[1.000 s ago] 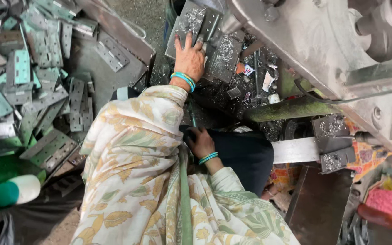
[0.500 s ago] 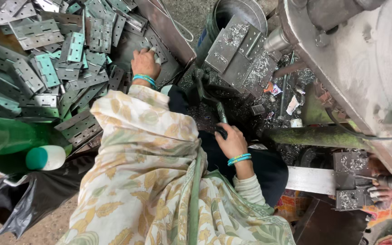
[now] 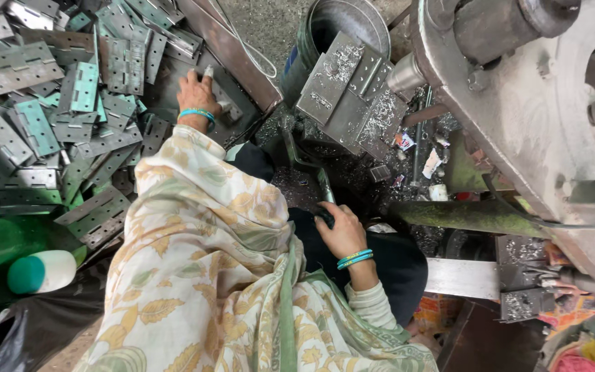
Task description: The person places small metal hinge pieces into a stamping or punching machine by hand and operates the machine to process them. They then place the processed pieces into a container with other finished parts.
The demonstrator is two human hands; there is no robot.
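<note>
My left hand, with a blue bangle at the wrist, reaches out to the upper left. It lies on a grey metal hinge plate at the edge of a pile of hinge plates, and its fingers curl onto that plate. My right hand, also bangled, sits low in the middle, closed around a dark lever handle beside my lap. A patterned cream cloth covers my arm and body.
A big grey machine fills the right side. Hinge plates dusted with metal shavings lie before a metal bucket. A green bottle with a white cap and a black bag lie at lower left.
My left hand has swung from the shaving-covered plates by the machine over to the hinge pile on the left. My right hand stays on the lever handle.
</note>
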